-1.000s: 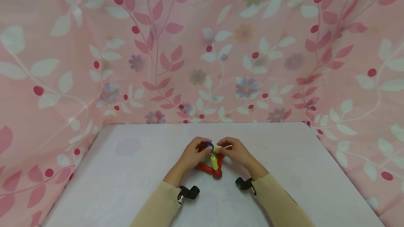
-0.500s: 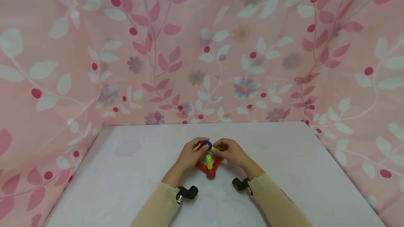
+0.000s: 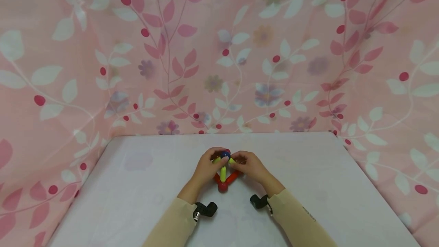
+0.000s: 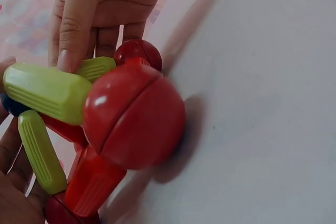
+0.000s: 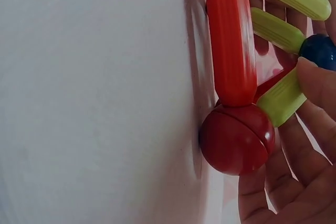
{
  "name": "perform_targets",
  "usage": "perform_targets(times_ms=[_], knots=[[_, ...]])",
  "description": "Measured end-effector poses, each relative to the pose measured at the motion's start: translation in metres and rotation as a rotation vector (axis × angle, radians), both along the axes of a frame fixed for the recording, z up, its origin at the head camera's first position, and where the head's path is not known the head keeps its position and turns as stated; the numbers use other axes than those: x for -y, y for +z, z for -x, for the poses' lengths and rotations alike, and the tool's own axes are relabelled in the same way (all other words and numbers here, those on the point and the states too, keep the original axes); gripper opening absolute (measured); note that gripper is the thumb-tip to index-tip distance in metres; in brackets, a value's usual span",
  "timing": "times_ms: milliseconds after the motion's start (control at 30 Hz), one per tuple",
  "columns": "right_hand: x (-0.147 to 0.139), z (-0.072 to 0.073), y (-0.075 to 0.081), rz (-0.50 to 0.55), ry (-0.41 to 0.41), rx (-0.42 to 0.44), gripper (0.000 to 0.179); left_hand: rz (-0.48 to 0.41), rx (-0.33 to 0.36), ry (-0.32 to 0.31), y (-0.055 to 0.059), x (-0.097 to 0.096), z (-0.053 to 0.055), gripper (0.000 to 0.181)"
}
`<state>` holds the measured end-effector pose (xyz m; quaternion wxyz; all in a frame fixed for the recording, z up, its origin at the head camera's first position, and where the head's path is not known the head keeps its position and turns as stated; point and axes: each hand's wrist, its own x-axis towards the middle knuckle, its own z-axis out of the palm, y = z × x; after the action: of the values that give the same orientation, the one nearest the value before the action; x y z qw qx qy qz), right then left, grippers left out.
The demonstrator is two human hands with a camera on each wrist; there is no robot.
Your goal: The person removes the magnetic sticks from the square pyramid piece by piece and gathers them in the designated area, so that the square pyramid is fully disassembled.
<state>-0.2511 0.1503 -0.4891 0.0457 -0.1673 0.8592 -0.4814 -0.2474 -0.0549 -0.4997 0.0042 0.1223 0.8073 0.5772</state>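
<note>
Near the middle of a smooth white tabletop (image 3: pixel 130 201), a small ball-and-rod frame (image 3: pixel 223 175), apparently plastic, is held between a person's two bare hands; whether it rests on the surface or sits just above is hard to tell. The left hand (image 3: pixel 207 166) is mostly closed, thumb and fingers curled about a glossy blue ball (image 3: pixel 225 155) at the top, with a bit of red showing behind it. The right hand (image 3: pixel 252 166), also partly curled, pinches the right ribbed yellow-green rod (image 5: pixel 283 99), its thumb close to the blue ball. That rod slopes down to the right glossy red ball (image 5: pixel 236 140), while the left ribbed yellow-green rod (image 4: pixel 42 153) links the blue ball to the left red ball (image 4: pixel 65 212). Nearest the person sits the front red ball (image 3: pixel 223 187), from which the right red rod (image 5: pixel 232 43) and left red rod (image 4: pixel 95 183) spread. From it, too, rises the front yellow-green rod (image 4: pixel 48 93), its upper end apart from the blue ball. Behind hangs a pink cloth (image 3: pixel 205 18) printed with leaves and flowers.
</note>
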Motion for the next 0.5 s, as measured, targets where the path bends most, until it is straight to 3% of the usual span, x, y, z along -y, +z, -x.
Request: perform_targets(times_ms=[500], knots=[[0.0029, -0.0029, 0.0019, -0.034, -0.016, 0.024, 0.022, 0.059, 0.03, -0.033, 0.0073, -0.0026, -0.0018, 0.039]])
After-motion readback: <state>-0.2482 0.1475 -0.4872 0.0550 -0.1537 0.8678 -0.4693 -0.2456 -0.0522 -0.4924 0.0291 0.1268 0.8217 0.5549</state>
